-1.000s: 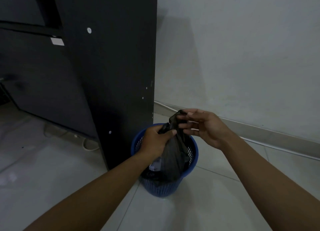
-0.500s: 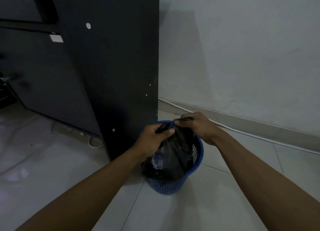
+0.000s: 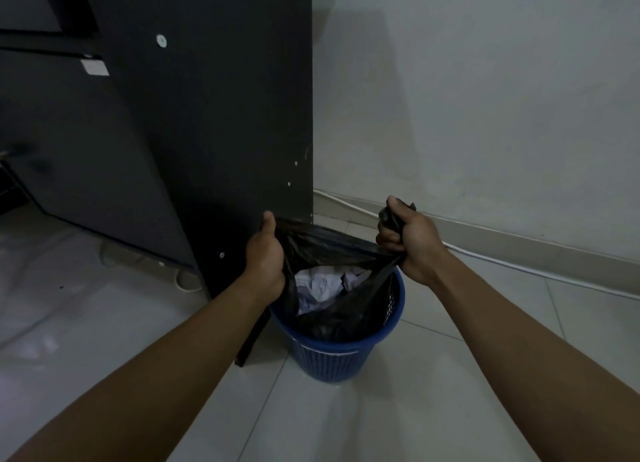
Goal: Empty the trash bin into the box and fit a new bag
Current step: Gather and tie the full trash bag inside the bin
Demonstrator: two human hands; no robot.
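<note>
Pale glossy floor tiles (image 3: 346, 427) fill the near field; light is dim. Both bare forearms reach in from the near edge toward the middle.

Blue mesh trash bin (image 3: 332, 357) stands upright on the tiles, mid-frame, its left side just beside the foot of a dark board panel (image 3: 214, 132). Black bag (image 3: 325, 245) sits inside the bin, its mouth pulled up above the rim and stretched open sideways. Crumpled white paper (image 3: 320, 285) shows inside the bag.

Left hand (image 3: 265, 257) grips the left edge of the bag mouth, fingers curled round the plastic, thumb up. Right hand (image 3: 410, 243) is clenched round a bunched handful of the right edge, a bit of plastic sticking out above the fist. Film is taut between the two fists, across the far side of the bin opening.

Behind, the panel stands upright with small white caps on its face. White cable (image 3: 519, 266) runs along the baseboard (image 3: 519, 247) on the right. Another cable loop (image 3: 187, 285) lies on the floor left of the panel foot. Plain pale wall (image 3: 485, 98) is far right.
</note>
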